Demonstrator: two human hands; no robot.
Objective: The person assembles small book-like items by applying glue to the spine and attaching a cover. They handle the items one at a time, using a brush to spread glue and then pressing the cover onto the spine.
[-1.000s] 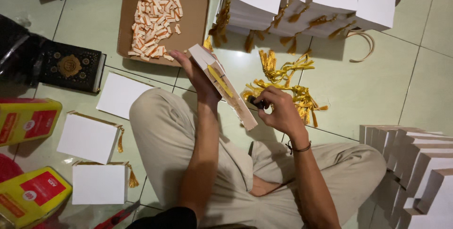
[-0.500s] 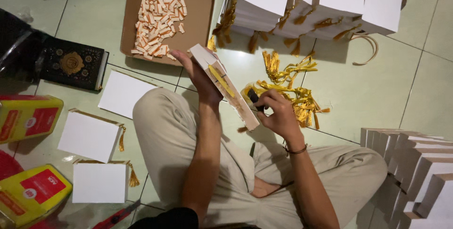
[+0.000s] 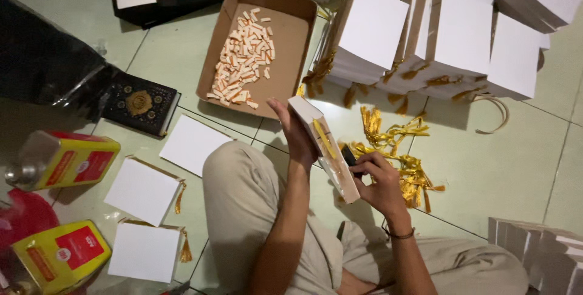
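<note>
My left hand [image 3: 296, 134] grips a white booklet [image 3: 323, 147] edge-up over my lap, a gold ribbon running along its spine. My right hand [image 3: 381, 184] holds a small dark tool [image 3: 350, 157] against the booklet's near end. A loose heap of gold tassels [image 3: 405, 160] lies on the floor just beyond my right hand. I sit cross-legged in beige trousers [image 3: 246, 204].
A cardboard tray [image 3: 291, 46] with several small orange-white slips lies ahead. Stacks of white booklets [image 3: 425, 34] stand at the back right, more [image 3: 540, 255] at right. Three white booklets [image 3: 143, 190] lie at left, beside a dark ornate book [image 3: 141, 104] and two yellow-red tins [image 3: 67, 158].
My head tilted so the view shifted; the hands stay on the booklet, with the right hand still working the tool at its near end.
</note>
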